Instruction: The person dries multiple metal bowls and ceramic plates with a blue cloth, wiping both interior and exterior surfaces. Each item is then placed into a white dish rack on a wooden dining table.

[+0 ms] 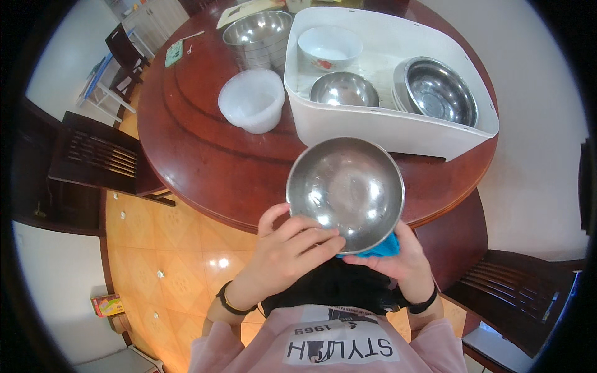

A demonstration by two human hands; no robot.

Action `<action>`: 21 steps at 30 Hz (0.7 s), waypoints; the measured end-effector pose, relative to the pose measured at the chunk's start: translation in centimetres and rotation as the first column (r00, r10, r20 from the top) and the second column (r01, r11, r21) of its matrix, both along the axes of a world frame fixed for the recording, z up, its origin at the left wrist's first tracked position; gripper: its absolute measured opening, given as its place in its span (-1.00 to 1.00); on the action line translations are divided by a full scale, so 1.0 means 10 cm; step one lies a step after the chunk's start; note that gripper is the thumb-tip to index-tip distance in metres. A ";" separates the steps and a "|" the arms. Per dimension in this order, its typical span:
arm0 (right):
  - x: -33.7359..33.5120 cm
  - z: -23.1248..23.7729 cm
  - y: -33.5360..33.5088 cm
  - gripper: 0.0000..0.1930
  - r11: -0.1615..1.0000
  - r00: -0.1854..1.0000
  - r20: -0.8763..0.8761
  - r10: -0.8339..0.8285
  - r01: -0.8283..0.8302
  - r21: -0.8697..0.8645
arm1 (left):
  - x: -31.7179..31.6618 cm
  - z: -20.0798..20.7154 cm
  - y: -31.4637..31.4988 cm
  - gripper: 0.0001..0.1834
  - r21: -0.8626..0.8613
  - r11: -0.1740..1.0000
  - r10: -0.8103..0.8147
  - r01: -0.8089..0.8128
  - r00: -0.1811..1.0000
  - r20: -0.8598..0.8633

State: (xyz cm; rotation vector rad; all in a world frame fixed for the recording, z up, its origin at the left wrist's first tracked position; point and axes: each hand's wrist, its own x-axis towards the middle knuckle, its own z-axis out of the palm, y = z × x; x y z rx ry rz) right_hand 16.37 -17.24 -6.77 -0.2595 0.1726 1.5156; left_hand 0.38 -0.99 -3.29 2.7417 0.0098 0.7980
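A shiny stainless steel bowl [348,186] is held in front of me at the near edge of the table, its hollow tilted toward my view. My left hand [292,242] grips its lower left rim, with several fingertips inside the bowl and the thumb along the outer side. On the lower right, my right hand [404,258] supports the bowl from below and outside. Between that hand and the bowl, a bright blue cloth [384,248] sticks out under the rim. Most of the cloth is hidden behind the bowl.
Beyond the bowl, a white bin [379,130] on the round table [205,168] holds a white bowl [329,46] and steel bowls [441,90]. Left of it stand a translucent tub [252,102] and stacked steel basins [258,37]. Dark chairs [102,152] flank the table.
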 end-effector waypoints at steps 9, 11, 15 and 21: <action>-0.04 0.36 -0.20 -0.43 0.808 0.200 0.917 -0.344 0.561 0.180 | -0.01 0.00 0.10 -0.78 0.055 0.996 0.078 -0.072 0.992 -0.101; -0.05 0.38 -0.14 -0.44 0.888 -0.427 0.893 -0.141 0.344 0.304 | -0.01 -0.01 0.08 -0.78 0.059 0.998 0.036 -0.028 0.990 -0.140; -0.16 0.46 0.12 -0.43 0.990 -0.903 0.429 -0.011 0.050 0.131 | -0.03 -0.03 0.07 -0.77 0.100 0.995 0.017 -0.003 0.990 -0.139; -0.10 0.30 0.17 -0.62 0.987 -0.923 0.375 -0.093 -0.035 0.158 | -0.05 -0.17 0.15 -0.67 -0.071 0.996 0.065 -0.053 0.981 0.185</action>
